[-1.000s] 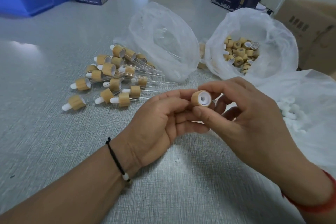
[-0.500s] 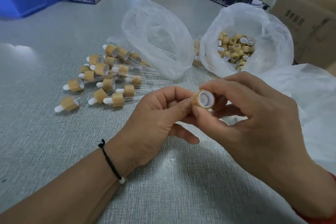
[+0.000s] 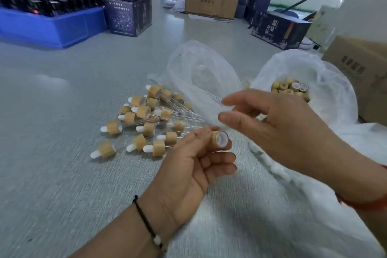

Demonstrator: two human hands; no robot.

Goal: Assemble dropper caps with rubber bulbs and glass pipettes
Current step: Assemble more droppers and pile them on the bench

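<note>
We are pinching the cap [image 3: 218,139] in our left hand [image 3: 188,165], mouth turned up for loading, while our right hand [image 3: 278,130] (fingers extended, empty) is reaching toward the pipette bag [image 3: 201,73].

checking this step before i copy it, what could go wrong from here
The left hand pinches the cap only at its fingertips, so it could slip or tilt.

The right hand, open, reaches toward the clear bag of thin glass pipettes; a hasty grab might snap one.

The finished droppers lie loose beside the left hand, so a sweep could roll them away.
</note>
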